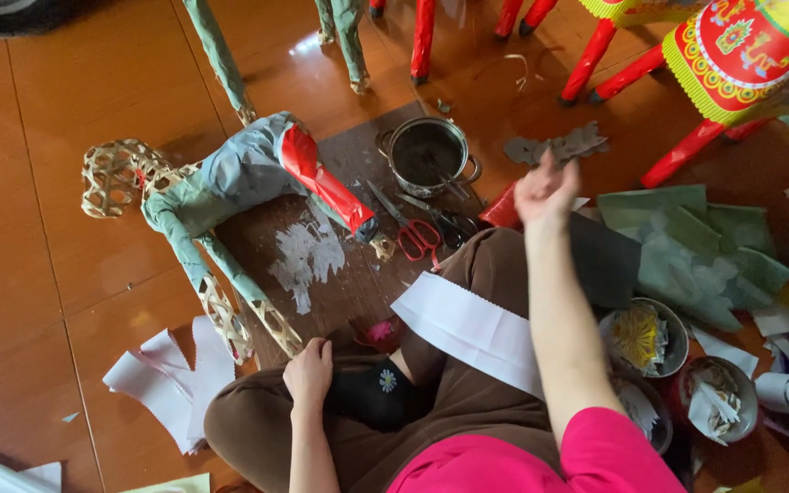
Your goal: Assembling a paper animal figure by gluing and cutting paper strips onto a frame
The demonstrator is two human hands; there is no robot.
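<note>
1. Left hand [309, 370] resting on the knee of the brown trousers [257, 415], fingers curled loosely downward, gripping nothing visible.
2. Just beyond those fingers, touching or nearly so: the bare woven foot of a bamboo-lattice animal frame partly wrapped in pale green paper with one red-papered leg [230, 183], lying on its side on the brown wooden floor [29, 228].
3. Right hand [545, 190] raised and stretched forward, fingers bunched upward; motion-blurred, so cannot tell whether anything is pinched between them.
4. Just past the right fingertips: a flat grey cut-out paper shape [559, 146] on the floor.
5. Left of the right fingers: a round metal pot of dark paste with brushes [428, 153], and nearer, red-handled scissors [419, 233] beside a dark-handled pair.
6. Below the right wrist, across the lap: a white paper strip [472, 329].
7. Right of the forearm: crumpled green paper sheets [696, 251] and small metal bowls of paper scraps [650, 338].
</note>
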